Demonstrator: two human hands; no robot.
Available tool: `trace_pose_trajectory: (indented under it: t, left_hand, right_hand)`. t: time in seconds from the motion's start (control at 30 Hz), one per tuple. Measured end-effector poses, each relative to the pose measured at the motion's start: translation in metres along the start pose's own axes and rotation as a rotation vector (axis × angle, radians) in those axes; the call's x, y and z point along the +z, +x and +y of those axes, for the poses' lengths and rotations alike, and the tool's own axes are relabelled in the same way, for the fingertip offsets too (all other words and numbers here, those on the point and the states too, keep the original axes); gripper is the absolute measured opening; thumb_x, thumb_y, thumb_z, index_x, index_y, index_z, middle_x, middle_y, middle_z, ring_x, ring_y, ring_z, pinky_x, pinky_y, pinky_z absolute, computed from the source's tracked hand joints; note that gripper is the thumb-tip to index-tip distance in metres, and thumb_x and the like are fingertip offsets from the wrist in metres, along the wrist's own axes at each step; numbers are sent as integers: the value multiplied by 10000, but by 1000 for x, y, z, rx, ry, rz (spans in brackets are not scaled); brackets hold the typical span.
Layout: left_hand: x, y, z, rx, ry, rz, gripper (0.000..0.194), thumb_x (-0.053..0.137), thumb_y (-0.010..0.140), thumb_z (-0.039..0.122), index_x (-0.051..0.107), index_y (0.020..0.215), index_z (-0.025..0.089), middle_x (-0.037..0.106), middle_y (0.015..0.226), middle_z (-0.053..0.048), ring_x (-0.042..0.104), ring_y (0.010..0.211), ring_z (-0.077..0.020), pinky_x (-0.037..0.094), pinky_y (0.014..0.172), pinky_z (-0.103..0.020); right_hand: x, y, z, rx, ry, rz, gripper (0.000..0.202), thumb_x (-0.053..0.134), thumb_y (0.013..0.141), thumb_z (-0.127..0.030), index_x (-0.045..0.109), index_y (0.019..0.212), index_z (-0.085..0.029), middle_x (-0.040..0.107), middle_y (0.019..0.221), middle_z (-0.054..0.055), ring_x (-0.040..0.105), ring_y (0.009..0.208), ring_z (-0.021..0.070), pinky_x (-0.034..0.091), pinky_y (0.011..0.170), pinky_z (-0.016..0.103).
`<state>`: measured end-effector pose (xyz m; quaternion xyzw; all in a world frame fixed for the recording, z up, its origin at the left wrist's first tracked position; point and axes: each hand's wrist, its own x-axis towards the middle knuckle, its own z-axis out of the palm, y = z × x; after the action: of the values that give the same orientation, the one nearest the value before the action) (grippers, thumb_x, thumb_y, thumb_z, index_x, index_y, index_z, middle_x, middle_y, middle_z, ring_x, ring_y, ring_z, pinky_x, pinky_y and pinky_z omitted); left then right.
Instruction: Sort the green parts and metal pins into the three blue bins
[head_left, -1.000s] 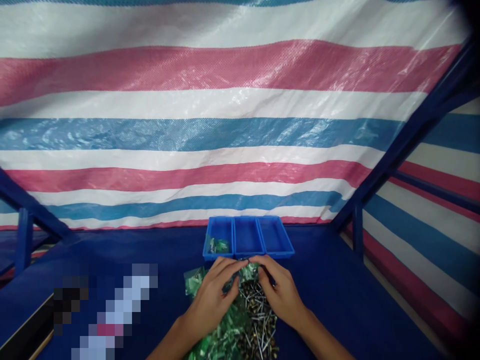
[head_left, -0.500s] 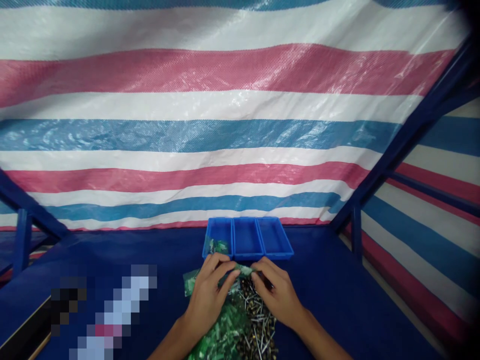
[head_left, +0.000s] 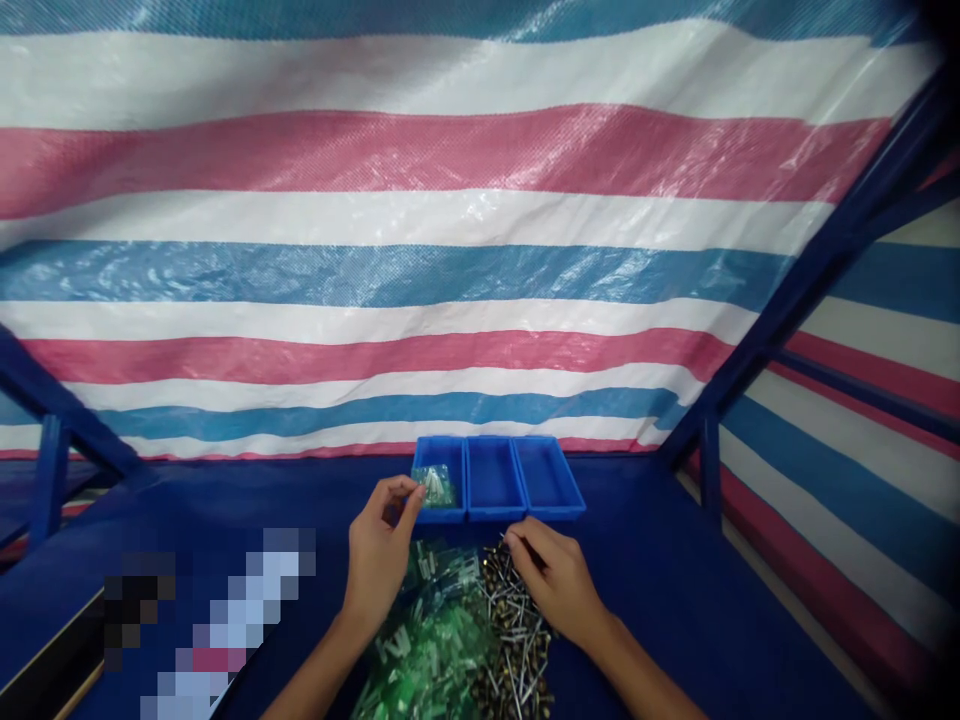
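My left hand [head_left: 380,545] pinches the edge of a small clear plastic bag [head_left: 436,486] with pale green and white pieces in it. The bag is at the left compartment of a blue tray [head_left: 441,517]. My right hand [head_left: 555,575] is closed, thumb against fingers, at the far end of a pile of metal screws [head_left: 517,650] with brassy ends; whether a screw sits in its fingertips I cannot make out. Left of the screws, touching them, lies a heap of green pieces and clear bags [head_left: 435,650].
Two more blue compartments [head_left: 495,480] stand beside the left one. Blurred-out items, one dark [head_left: 75,650] and one pale [head_left: 240,620], lie on the blue tabletop [head_left: 315,490] at left. A striped tarp [head_left: 450,270] hangs behind; a dark blue frame post [head_left: 709,470] rises at right.
My left hand has moved left and forward, carrying the bag to the left compartment. My right hand has let go of the bag and stays over the far end of the screws.
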<state>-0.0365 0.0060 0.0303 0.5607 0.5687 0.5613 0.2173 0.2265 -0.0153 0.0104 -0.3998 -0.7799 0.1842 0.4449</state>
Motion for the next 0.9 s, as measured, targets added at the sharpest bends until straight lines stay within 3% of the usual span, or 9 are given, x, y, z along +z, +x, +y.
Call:
trace_pose_trajectory:
  t: [0.1,0.23,0.33,0.47,0.63,0.77,0.9]
  left_hand:
    - [-3,1,-2,68,138,-42,257,644,1048,491,745,1108,262,754,1012,-30,676,875,-232,532,777,-334]
    - [-5,3,-3,324,359,-173,253,555,1107,379,765,1209,283,766,1090,-53,651,979,-270,529,906,-423]
    - [-7,6,-3,448,495,-172,256,554,1102,326,775,1217,269,754,1113,-74,622,1021,-295,518,953,-464]
    - [-9,9,-5,491,597,-122,244,567,1088,304,797,1144,243,748,1154,-96,601,1086,-325,507,993,-496]
    - [-9,7,-7,517,678,-144,250,563,1086,298,807,1079,242,781,1174,-86,605,1081,-339,497,974,-524]
    - [-8,3,-5,530,725,-212,240,574,1087,321,803,1137,269,771,1288,-68,591,1198,-367,498,927,-520]
    - [-6,0,-5,575,760,-291,242,608,1085,345,759,1264,282,734,1402,-48,505,1404,-396,435,1041,-578]
  right_hand:
    - [0,0,2,5,-5,11,196,520,1095,-241,699,1018,-227,677,815,14,659,713,167,471,693,268]
    - [0,-1,2,12,-6,7,194,524,1095,-240,703,1023,-224,696,826,20,666,720,167,476,699,270]
    - [0,0,2,17,-1,2,190,521,1097,-238,700,1036,-225,699,834,23,666,729,168,474,708,275]
    - [-1,1,3,19,10,1,192,515,1100,-237,695,1033,-227,687,833,18,658,727,166,466,704,279]
    - [-1,0,4,19,16,-12,187,515,1101,-236,695,1050,-230,694,858,20,664,750,167,468,721,282]
    - [-1,-1,3,19,14,3,197,509,1102,-241,694,1037,-227,683,835,15,660,729,166,469,710,279]
    - [0,0,3,15,11,-1,196,512,1102,-243,695,1035,-228,679,833,12,663,729,165,465,707,275]
